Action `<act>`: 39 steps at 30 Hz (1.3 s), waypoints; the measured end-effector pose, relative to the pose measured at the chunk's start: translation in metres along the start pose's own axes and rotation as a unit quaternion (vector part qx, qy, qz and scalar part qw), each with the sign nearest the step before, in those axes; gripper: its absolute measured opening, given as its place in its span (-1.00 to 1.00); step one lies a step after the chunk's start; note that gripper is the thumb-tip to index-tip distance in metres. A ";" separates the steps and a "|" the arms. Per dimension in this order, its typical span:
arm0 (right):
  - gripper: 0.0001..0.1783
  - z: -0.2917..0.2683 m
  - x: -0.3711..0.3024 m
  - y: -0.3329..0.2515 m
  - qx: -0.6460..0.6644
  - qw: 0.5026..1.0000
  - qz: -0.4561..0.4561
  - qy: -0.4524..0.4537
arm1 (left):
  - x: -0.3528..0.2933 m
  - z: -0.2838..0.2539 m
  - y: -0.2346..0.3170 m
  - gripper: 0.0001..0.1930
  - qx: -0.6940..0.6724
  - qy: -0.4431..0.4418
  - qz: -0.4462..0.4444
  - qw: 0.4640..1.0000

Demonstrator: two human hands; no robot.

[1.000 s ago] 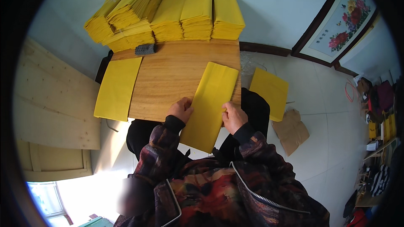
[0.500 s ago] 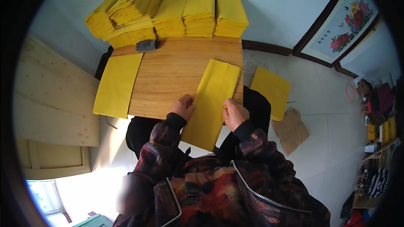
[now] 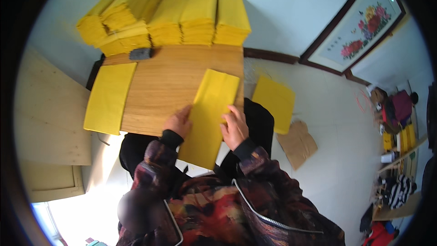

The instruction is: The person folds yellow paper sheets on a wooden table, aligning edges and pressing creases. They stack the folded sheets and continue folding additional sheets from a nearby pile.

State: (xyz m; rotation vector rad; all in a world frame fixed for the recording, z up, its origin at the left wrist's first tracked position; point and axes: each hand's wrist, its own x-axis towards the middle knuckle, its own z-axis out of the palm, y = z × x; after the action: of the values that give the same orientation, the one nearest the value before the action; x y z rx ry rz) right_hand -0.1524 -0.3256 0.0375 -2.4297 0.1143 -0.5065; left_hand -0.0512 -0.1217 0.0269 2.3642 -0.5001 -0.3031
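Observation:
A long folded yellow sheet (image 3: 210, 109), which looks like paper, lies slanted on the wooden table, its near end jutting over the front edge above my lap. At its left edge, my left hand (image 3: 178, 122) grips the side with bent fingers. My right hand (image 3: 235, 128) rests at the right edge, fingers apart and touching the sheet's surface. On the table's left side lies another flat yellow sheet (image 3: 109, 98), its near end past the edge.
Thick yellow stacks (image 3: 198, 16) line the back of the wooden table (image 3: 159, 82), by a small dark grey block (image 3: 140, 53). To the right, a yellow sheet (image 3: 273, 105) and brown paper (image 3: 297, 145) lie low. Wooden boards (image 3: 52, 109) stand at left; cluttered shelves (image 3: 400, 150) at far right.
My right hand has loosened from a pinch at the right edge and spread its fingers over the sheet. The whole view has shifted, so the table appears further left.

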 end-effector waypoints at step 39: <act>-0.29 0.028 0.026 -0.013 -0.196 0.976 -0.037 -0.089 | -0.006 -0.007 0.006 -0.55 -0.072 0.005 0.015 0.997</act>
State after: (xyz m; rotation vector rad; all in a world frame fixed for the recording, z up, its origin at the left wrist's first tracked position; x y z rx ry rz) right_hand -0.1179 -0.3044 0.0336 -2.8622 0.0501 -0.3172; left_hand -0.0558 -0.1190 0.0372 2.2146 -0.4927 -0.3033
